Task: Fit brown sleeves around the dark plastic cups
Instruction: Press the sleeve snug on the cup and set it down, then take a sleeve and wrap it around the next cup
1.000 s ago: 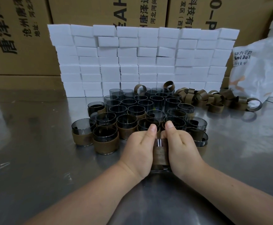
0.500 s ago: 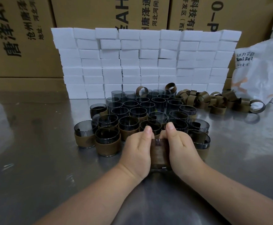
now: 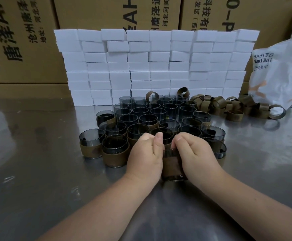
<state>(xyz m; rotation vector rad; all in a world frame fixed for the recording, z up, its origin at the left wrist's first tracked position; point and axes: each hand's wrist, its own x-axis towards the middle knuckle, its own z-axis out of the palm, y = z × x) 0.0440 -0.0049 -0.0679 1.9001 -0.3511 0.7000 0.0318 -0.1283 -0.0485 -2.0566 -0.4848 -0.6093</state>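
Gripping one dark translucent plastic cup (image 3: 169, 151) between both hands, close in front of me. The left hand (image 3: 145, 153) has its fingers curled round the cup's left side, with the thumb lying up along the wall. The right hand (image 3: 195, 153) is curled round the right side, thumb bent in at the upper rim. A brown band-shaped sleeve (image 3: 171, 165) wraps the cup's wall between my palms. A dark strip of cup shows above the sleeve and a thinner one below it. I cannot tell whether the cup's base touches the shiny metal bench (image 3: 37, 153).

Just beyond my knuckles stands a packed cluster of dark plastic cups (image 3: 152, 117), rims up and touching one another. The nearer ones in the cluster carry brown sleeves. The far rows look bare, though the crowding hides their lower walls.

Just left of my left hand a sleeved dark cup (image 3: 115, 153) stands upright, and a second sleeved cup (image 3: 91, 145) stands touching it further left.

Beyond and to the right of my right hand lies a loose heap of brown sleeve rings (image 3: 228, 106), some on edge and some flat. Two more rings rest on the far cups.

Behind the cluster stands a wall of stacked white foam blocks (image 3: 155, 66), backed by brown cardboard boxes (image 3: 98, 13) with printed characters. A white plastic bag (image 3: 280, 75) with print sits at far right, next to the heap of rings.
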